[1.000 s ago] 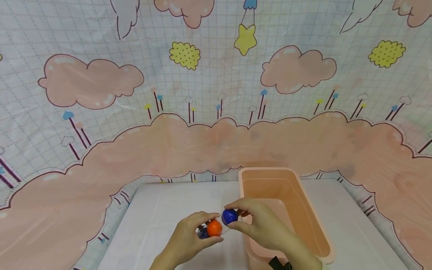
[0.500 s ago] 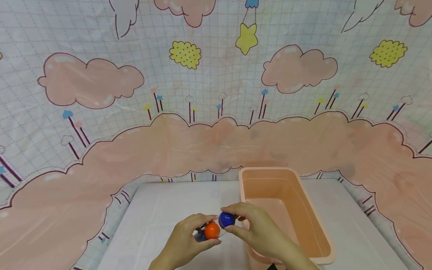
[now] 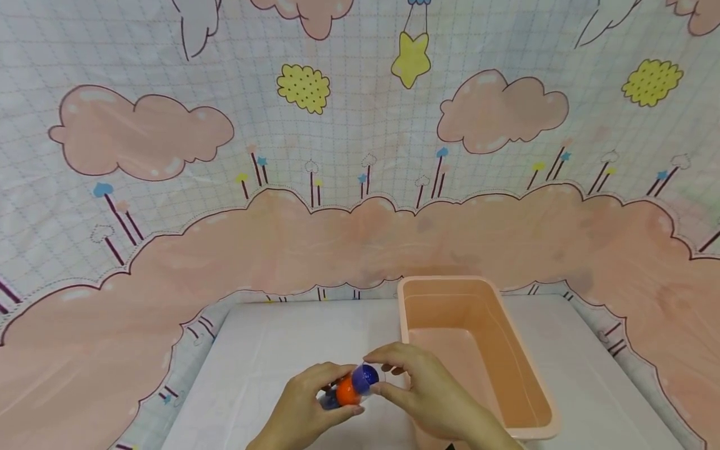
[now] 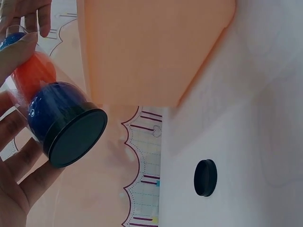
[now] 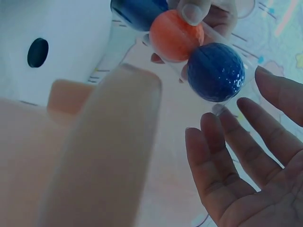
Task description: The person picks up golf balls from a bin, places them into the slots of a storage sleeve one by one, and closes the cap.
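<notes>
The left hand (image 3: 306, 398) gripped the tube (image 4: 59, 92); the right hand (image 3: 422, 387), its fingers relaxed, was at the uncapped end, so the tube lay between both.

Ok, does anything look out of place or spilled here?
A loose black cap stands out: it lies on the white table while the clear tube in the left hand is capped at one end only. Nothing looks spilled or damaged.
</notes>
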Tool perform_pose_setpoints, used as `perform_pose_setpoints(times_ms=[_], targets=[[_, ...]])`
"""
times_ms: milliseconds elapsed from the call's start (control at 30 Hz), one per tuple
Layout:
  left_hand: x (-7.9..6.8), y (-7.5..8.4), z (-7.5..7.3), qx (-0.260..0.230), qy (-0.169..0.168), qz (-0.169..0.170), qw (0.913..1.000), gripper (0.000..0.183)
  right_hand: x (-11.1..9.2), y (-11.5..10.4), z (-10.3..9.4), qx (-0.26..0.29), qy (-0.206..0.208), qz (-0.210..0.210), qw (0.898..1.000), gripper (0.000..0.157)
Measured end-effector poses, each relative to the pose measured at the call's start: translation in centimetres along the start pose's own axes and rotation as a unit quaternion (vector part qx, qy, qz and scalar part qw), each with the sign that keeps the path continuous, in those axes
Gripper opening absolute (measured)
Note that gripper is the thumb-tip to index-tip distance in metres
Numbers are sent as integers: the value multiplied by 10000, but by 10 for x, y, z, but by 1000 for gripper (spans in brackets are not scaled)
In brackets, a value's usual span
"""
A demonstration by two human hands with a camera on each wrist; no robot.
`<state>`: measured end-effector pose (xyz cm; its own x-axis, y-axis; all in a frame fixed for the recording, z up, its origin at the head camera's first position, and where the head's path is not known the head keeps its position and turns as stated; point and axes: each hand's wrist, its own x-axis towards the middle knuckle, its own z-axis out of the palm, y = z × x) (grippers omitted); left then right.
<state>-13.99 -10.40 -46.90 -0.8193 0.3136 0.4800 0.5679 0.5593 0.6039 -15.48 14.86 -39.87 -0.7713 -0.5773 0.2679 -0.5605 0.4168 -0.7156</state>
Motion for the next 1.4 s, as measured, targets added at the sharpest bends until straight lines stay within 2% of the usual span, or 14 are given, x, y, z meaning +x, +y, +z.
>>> perform_pose_setpoints(times_ms=[233,433,700,867,1400], targets=[[-5,-1,4,-123,-50,-218,9997,49,0,4,6,-37,156,-445,9989,28],[-9,-4,8,-392,-55,-337,9986,49,0,6,13,-44,212,-627,9978,29],[-23,-14,17,-674,250,-101,9974,52,0,3,27,85,217,-751,9969,27],[-31,-16,21,-896,320,-143,9954,53,-1,5,36,15,309,-905,9954,28],[-49,-11,38,-1495,397,-1040,9825,53,-6,6,49,234,21,-503,9985,30]])
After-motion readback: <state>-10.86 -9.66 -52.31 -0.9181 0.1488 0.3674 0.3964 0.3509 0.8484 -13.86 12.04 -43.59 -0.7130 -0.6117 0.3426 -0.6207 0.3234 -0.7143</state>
